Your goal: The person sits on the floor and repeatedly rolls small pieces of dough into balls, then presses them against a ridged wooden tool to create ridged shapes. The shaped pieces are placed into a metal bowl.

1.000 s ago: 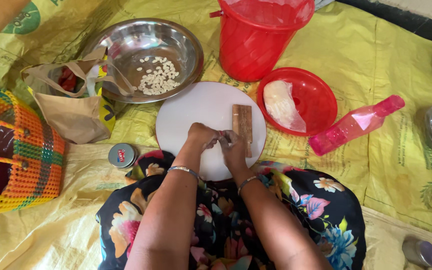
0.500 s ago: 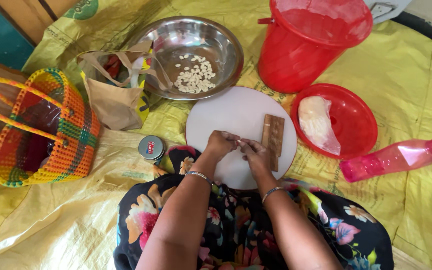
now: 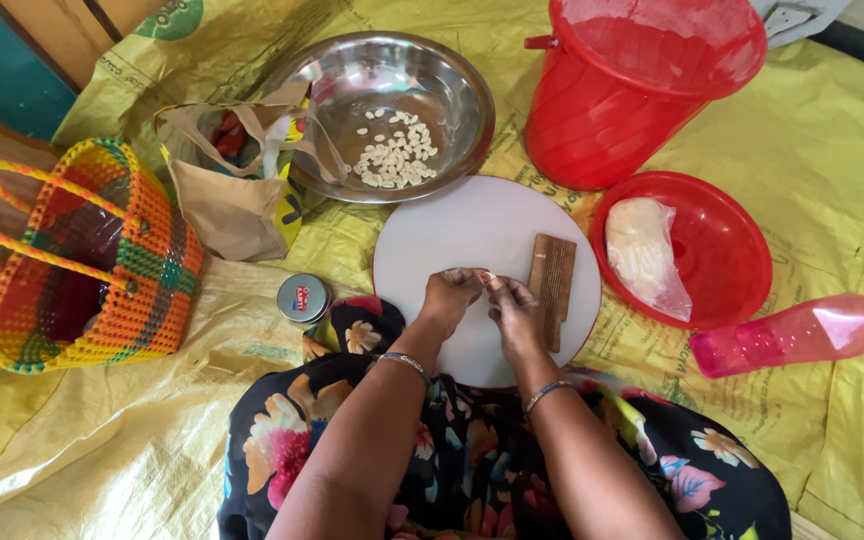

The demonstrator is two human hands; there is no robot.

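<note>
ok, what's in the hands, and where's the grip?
A tiny pale piece, pinched between the fingertips of the left hand and right hand above the round white board. It is too small to tell which part of it is gripped.

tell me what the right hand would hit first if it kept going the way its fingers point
The right hand points up-left toward the left hand, so it would probably meet those fingers first. Past them lies the round white board, though depth is hard to judge.

A tiny pale dough piece (image 3: 487,277) sits pinched between both hands' fingertips, just above the round white board (image 3: 452,230), beside the ridged wooden paddle (image 3: 553,285).
</note>
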